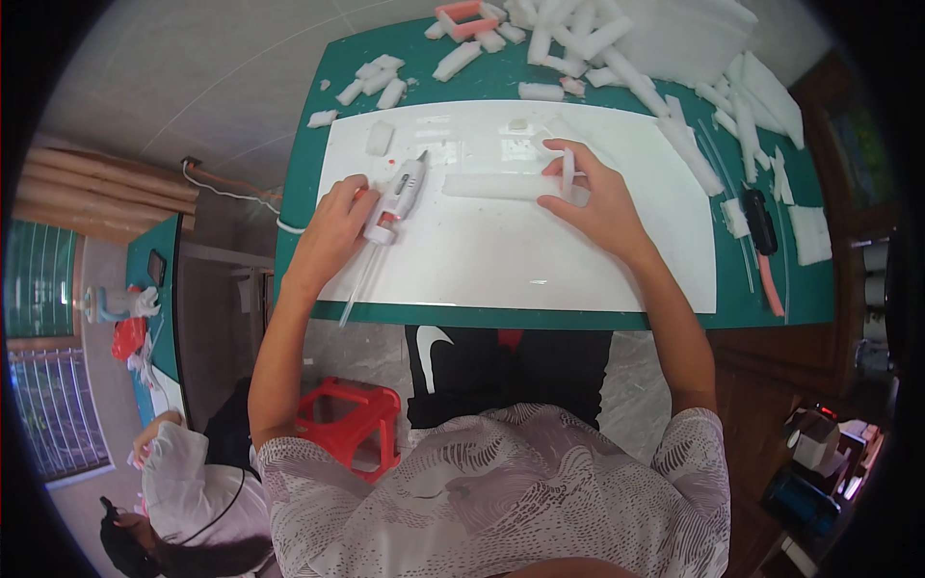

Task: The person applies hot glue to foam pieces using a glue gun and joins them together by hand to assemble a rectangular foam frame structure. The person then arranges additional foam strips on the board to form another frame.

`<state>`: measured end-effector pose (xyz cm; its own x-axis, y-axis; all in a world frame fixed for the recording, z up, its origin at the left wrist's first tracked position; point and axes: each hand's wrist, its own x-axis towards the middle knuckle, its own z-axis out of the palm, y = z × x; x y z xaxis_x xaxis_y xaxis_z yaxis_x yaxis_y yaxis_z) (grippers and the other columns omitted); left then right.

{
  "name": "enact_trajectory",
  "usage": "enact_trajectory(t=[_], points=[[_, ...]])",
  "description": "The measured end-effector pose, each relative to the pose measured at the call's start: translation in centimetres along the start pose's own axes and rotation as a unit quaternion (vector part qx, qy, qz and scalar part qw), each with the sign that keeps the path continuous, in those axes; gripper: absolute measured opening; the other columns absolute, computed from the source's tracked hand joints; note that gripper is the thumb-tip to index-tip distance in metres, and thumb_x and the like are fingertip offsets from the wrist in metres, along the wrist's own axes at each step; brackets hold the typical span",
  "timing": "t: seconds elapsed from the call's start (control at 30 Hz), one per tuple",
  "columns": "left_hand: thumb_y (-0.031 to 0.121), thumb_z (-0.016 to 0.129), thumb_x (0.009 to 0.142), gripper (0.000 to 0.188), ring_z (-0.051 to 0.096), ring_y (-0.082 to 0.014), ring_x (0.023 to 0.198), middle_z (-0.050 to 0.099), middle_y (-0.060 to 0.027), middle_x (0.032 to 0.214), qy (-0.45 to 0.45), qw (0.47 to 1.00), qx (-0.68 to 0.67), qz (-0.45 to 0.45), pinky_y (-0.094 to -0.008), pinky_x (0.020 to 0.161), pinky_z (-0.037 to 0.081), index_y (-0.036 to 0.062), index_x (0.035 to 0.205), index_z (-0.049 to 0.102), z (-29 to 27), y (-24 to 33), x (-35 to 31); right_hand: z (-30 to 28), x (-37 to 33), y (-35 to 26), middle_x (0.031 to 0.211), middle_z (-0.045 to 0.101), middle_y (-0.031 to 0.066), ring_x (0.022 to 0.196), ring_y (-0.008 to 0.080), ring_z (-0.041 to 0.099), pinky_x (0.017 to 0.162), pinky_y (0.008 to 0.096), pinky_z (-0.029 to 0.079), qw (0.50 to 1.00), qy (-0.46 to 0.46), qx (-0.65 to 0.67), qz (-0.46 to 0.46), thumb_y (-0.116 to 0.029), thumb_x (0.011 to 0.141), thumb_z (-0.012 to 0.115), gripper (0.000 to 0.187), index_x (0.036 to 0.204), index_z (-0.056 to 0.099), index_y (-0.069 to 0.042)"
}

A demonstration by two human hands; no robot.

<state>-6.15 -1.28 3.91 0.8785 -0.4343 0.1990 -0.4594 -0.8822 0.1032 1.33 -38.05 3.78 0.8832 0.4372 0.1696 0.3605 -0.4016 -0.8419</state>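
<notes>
My left hand (pixel 337 231) is curled at the side of a white glue gun (pixel 399 197), its fingers closed against it; the handle is hidden. The gun's nozzle points away from me, and a clear glue stick (pixel 358 287) sticks out of its back end. My right hand (pixel 602 207) pinches the right end of a long white foam strip (pixel 496 185) between thumb and fingers. A thin white foam piece (pixel 568 171) stands crosswise at that end, within the grip. The strip lies across a white board (pixel 482 265).
A small foam block (pixel 381 138) rests near the gun's nozzle. White foam offcuts (pixel 602 43) and a pink foam frame (pixel 465 17) crowd the far edge of the green table (pixel 318 164). At right lies a black-handled cutter (pixel 759 220). A red stool (pixel 352 424) and another person (pixel 198 482) are at lower left.
</notes>
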Motion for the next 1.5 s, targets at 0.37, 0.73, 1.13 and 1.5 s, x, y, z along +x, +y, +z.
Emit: enact_trajectory(t=[0.37,0.73,1.13,1.5], points=[[0.023,0.077,0.088,0.031,0.064,-0.0216,0.074,0.069,-0.0138,0.087,0.057,0.932,-0.291,-0.208,-0.0331,0.071,0.051,-0.0018,0.104,0.068,-0.5,2.2,0.5,0.1,0.1,0.2,0.128,0.064,0.0130,0.109,0.0274,0.064,0.097,0.0364,0.054,0.999,0.001,-0.050,0.001,-0.012,0.081,0.081,0.064,0.139,0.054,-0.015],[0.023,0.074,0.090,0.026,0.054,-0.0178,0.062,0.064,-0.0115,0.074,0.030,0.933,-0.291,-0.211,-0.0325,0.061,0.046,-0.0006,0.098,0.067,-1.2,3.2,0.3,0.0,0.3,-0.5,0.113,0.070,0.0104,0.108,0.0266,0.065,0.099,0.0368,0.053,0.996,-0.007,-0.079,0.026,-0.009,0.082,0.080,0.065,0.140,0.051,-0.015],[0.024,0.073,0.090,0.026,0.052,-0.0223,0.060,0.061,-0.0135,0.073,0.021,0.942,-0.265,-0.207,-0.0353,0.059,0.044,-0.0002,0.092,0.065,-1.2,3.2,0.6,0.0,0.2,-0.5,0.113,0.070,0.0110,0.107,0.0277,0.065,0.101,0.0381,0.051,0.996,-0.009,-0.085,0.023,-0.008,0.082,0.080,0.066,0.140,0.051,-0.016],[0.025,0.074,0.090,0.027,0.055,-0.0256,0.062,0.063,-0.0147,0.075,0.020,0.947,-0.254,-0.194,-0.0367,0.060,0.045,0.0001,0.092,0.065,-1.1,3.0,0.5,0.1,0.3,-0.4,0.112,0.070,0.0095,0.106,0.0271,0.064,0.100,0.0373,0.052,0.996,-0.005,-0.089,0.016,-0.010,0.082,0.080,0.066,0.140,0.051,-0.016]])
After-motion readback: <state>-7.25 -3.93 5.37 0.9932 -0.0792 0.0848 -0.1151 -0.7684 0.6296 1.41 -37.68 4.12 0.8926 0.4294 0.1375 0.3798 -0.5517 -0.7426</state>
